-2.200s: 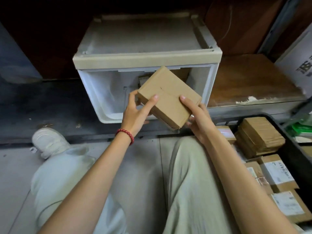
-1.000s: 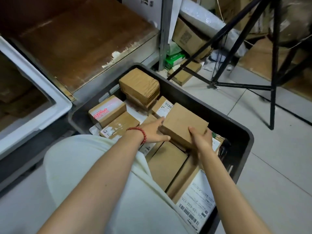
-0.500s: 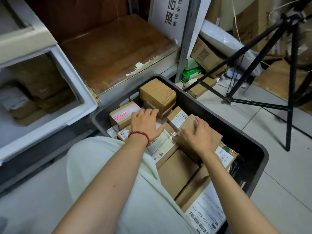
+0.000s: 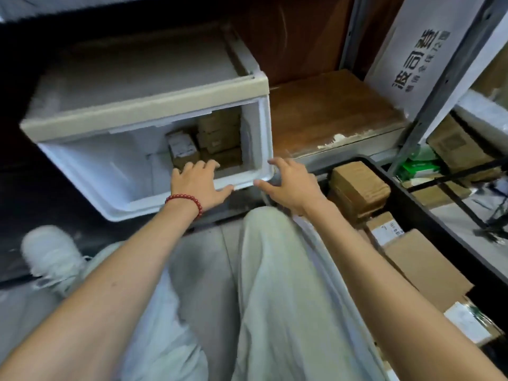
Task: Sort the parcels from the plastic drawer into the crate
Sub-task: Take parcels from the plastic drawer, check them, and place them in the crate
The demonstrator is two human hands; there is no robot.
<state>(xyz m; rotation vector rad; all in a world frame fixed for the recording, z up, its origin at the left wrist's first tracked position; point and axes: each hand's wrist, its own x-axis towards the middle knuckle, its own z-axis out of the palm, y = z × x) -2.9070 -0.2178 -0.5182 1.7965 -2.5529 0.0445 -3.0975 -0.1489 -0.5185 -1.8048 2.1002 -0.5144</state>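
Parcels (image 4: pixel 423 265) of brown cardboard lie packed in the black crate (image 4: pixel 445 237) at the right, beside the person's knee. Farther on, the left hand (image 4: pixel 199 182), with a red bead bracelet (image 4: pixel 184 200) at its wrist, lies spread over the front rim of the white plastic drawer (image 4: pixel 137 204). The right hand (image 4: pixel 291 182), fingers spread and holding nothing, is just beside the drawer's right corner. Deep in the drawer's back right sit stacked parcels (image 4: pixel 218 137).

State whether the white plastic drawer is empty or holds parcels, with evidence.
Not empty: brown cardboard parcels sit stacked at the back right of the white plastic drawer.
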